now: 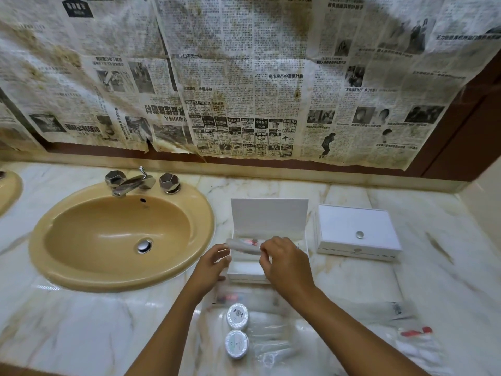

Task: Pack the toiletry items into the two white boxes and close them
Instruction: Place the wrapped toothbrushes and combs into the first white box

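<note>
An open white box (245, 272) stands on the marble counter with its lid (268, 217) raised at the back. Over its opening both hands hold a clear wrapped toiletry packet (245, 245): my left hand (212, 263) at its left end, my right hand (284, 260) at its right end. A second white box (356, 233), closed, with a small round knob on the lid, sits to the right. Near the front edge lie two round wrapped soaps (237, 316) (236, 344) and several clear plastic packets (271, 329).
A tan oval sink (119, 234) with a chrome tap (132, 183) fills the counter's left side. More clear packets, one with red parts (416, 331), lie at the front right. Stained newspaper sheets (244, 77) cover the wall behind.
</note>
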The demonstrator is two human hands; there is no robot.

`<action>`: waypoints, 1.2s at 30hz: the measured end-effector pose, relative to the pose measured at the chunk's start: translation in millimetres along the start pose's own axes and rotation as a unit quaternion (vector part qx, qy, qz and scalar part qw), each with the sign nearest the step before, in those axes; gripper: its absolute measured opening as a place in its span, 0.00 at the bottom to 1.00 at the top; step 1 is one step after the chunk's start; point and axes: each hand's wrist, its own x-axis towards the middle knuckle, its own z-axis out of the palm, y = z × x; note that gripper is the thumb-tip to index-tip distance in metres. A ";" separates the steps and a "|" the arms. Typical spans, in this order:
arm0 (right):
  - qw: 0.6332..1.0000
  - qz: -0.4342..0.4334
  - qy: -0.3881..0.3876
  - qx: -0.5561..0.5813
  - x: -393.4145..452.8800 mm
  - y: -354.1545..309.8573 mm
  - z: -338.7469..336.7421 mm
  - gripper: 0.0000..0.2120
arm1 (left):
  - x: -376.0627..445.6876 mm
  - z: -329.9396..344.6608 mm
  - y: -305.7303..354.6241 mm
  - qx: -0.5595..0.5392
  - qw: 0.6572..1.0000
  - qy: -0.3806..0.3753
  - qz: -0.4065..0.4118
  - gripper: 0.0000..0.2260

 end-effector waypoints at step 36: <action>0.951 0.090 -0.282 -0.084 28.7 24.0 42.8 0.26 | 1.3 2.1 -7.4 0.013 0.999 0.002 0.030 0.11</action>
